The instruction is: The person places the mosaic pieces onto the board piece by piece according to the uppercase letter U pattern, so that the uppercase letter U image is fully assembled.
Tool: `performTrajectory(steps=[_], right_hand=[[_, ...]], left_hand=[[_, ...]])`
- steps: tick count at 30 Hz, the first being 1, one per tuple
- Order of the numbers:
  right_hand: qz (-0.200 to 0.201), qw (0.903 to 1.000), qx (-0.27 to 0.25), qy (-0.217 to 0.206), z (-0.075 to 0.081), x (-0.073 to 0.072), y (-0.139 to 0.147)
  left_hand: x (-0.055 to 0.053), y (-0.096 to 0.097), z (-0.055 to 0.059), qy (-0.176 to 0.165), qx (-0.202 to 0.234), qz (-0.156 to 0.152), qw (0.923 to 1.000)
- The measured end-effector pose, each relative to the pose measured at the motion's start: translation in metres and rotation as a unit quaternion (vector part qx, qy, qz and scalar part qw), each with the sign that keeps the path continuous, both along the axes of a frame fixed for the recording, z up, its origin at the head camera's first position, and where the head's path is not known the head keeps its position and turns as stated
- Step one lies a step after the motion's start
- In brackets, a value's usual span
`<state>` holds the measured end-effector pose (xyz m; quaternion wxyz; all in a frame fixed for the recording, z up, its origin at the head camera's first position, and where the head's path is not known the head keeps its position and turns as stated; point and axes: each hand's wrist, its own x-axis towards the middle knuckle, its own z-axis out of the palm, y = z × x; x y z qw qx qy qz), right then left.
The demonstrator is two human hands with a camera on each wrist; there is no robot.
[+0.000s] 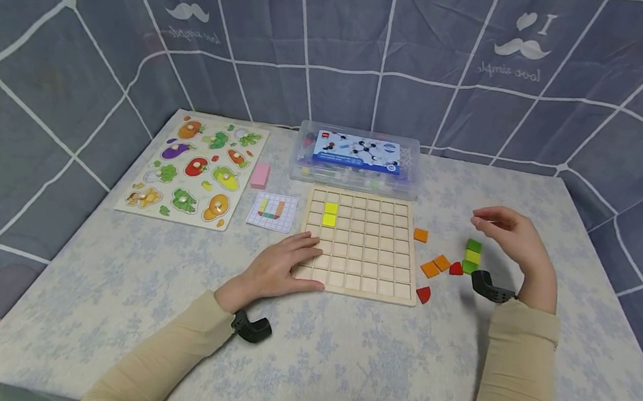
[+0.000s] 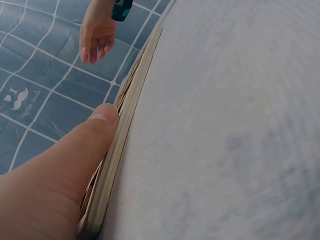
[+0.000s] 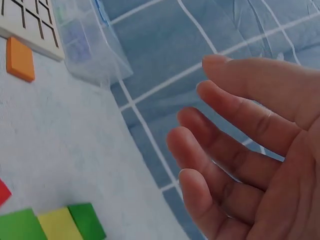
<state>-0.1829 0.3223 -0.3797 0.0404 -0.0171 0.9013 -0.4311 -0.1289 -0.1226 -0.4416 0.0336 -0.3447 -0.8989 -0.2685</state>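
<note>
A wooden grid board (image 1: 371, 251) lies mid-table, with two yellow squares (image 1: 330, 214) set in its upper left cells. My left hand (image 1: 276, 264) rests on the board's lower left corner; in the left wrist view its thumb (image 2: 100, 125) lies against the board's edge. Raised over the table's right side, my right hand (image 1: 512, 237) has loosely bent fingers and holds nothing. Near it lies a row of green and yellow squares (image 1: 472, 256). Between that row and the board are orange squares (image 1: 430, 269), another orange square (image 1: 420, 236) and red quarter-round pieces (image 1: 423, 294).
Left of the board lies a pattern card (image 1: 272, 211) with a coloured U shape, and a pink block (image 1: 260, 176) behind it. A vegetable puzzle board (image 1: 195, 171) covers the back left. Behind the grid board stands a clear plastic case (image 1: 353, 178). A tiled-pattern curtain (image 1: 343, 46) surrounds the table.
</note>
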Motion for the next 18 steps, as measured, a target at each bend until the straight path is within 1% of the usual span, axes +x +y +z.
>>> performTrajectory(steps=[2, 4, 6, 8, 9, 11, 15, 18], right_hand=[[-0.007, 0.9999, -0.014, 0.0, -0.005, 0.001, 0.007], [-0.002, 0.9998, -0.022, -0.001, -0.015, -0.003, 0.019], [-0.012, 0.9997, -0.02, -0.004, -0.026, -0.008, 0.029], [-0.011, 0.9998, -0.017, -0.009, -0.028, -0.008, 0.034], [-0.004, 0.9998, -0.019, -0.011, -0.027, -0.007, 0.034], [-0.009, 0.9997, -0.016, -0.014, -0.021, -0.001, 0.03], [0.01, 0.9993, -0.028, -0.024, -0.005, 0.013, 0.022], [0.008, 0.9988, -0.035, -0.034, -0.004, 0.017, 0.022]], left_hand=[[0.0, 0.001, 0.0, 0.0, -0.001, 0.0, 1.0], [0.0, 0.0, 0.0, 0.001, -0.003, 0.001, 1.0], [0.0, 0.0, -0.001, 0.002, -0.005, 0.001, 1.0], [0.0, 0.0, -0.001, 0.002, -0.006, 0.002, 1.0], [-0.001, 0.0, -0.001, 0.003, -0.006, 0.002, 1.0], [-0.001, 0.0, 0.0, 0.001, -0.007, 0.004, 1.0], [0.0, -0.001, 0.0, -0.002, -0.006, 0.005, 1.0], [0.0, 0.0, 0.001, 0.0, -0.003, 0.003, 1.0]])
